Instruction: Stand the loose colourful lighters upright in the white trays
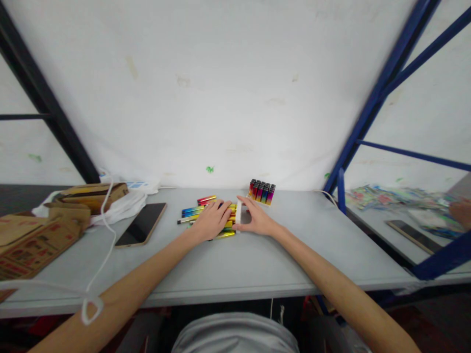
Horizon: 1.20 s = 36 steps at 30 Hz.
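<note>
Several shiny coloured lighters (pixel 191 212) lie on their sides on the grey table (pixel 272 267), pointing left and right. My left hand (pixel 212 221) rests over them with its fingers apart, pressing on the lighters beneath it. My right hand (pixel 257 219) holds a thin white tray (pixel 239 215) on its edge between thumb and fingers, against the right ends of the lighters. Behind my right hand, a block of upright lighters (pixel 262 191) with black tops stands in rows on a white base.
A phone (pixel 142 224) lies left of the lighters. Farther left are cardboard boxes (pixel 40 235), white plastic (pixel 123 208) and a white cable (pixel 106 255). Blue metal posts (pixel 368 108) rise at right; beyond them are another phone (pixel 414 235) and part of a person's hand (pixel 460 213).
</note>
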Motion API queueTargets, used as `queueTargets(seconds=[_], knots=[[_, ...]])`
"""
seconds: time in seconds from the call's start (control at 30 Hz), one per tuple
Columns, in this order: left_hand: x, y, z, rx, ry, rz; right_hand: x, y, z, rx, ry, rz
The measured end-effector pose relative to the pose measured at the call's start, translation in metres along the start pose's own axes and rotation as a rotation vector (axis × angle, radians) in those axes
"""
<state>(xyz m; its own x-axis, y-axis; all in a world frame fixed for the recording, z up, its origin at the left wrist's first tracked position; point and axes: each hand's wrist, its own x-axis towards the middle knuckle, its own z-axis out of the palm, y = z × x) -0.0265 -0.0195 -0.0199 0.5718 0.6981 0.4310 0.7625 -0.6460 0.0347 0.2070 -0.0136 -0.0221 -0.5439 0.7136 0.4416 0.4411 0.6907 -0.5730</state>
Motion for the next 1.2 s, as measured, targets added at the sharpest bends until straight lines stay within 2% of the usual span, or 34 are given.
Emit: queueTargets(seconds=[0.23,0.33,0.43,0.57,0.67,0.77,0.87,1.1,1.2], knots=[[-0.015,-0.037,-0.001,0.034,-0.045,-0.131,-0.008,0.01,-0.011,-0.006,-0.002,0.011],[-0.014,-0.044,-0.003,0.023,-0.055,-0.172,-0.009,0.012,-0.012,0.002,-0.01,0.01],[-0.009,-0.036,-0.007,0.028,0.0,-0.185,-0.008,0.013,-0.011,0.009,-0.013,0.0],[0.005,-0.003,-0.008,0.082,0.075,-0.137,-0.006,0.012,-0.007,0.015,0.008,-0.003],[0.017,0.023,-0.002,0.108,-0.01,-0.021,-0.004,0.011,-0.005,0.019,0.007,-0.032],[0.023,0.035,0.003,0.133,-0.074,0.016,-0.004,0.01,-0.005,0.01,0.013,-0.035],[0.021,0.032,0.003,0.14,-0.079,-0.045,-0.005,0.009,-0.007,0.015,0.013,-0.015],[0.002,0.002,-0.002,0.135,-0.029,-0.136,-0.01,0.008,-0.014,0.033,-0.006,0.008],[-0.002,0.0,-0.005,0.157,-0.041,-0.187,-0.011,0.009,-0.016,0.038,-0.018,0.004]])
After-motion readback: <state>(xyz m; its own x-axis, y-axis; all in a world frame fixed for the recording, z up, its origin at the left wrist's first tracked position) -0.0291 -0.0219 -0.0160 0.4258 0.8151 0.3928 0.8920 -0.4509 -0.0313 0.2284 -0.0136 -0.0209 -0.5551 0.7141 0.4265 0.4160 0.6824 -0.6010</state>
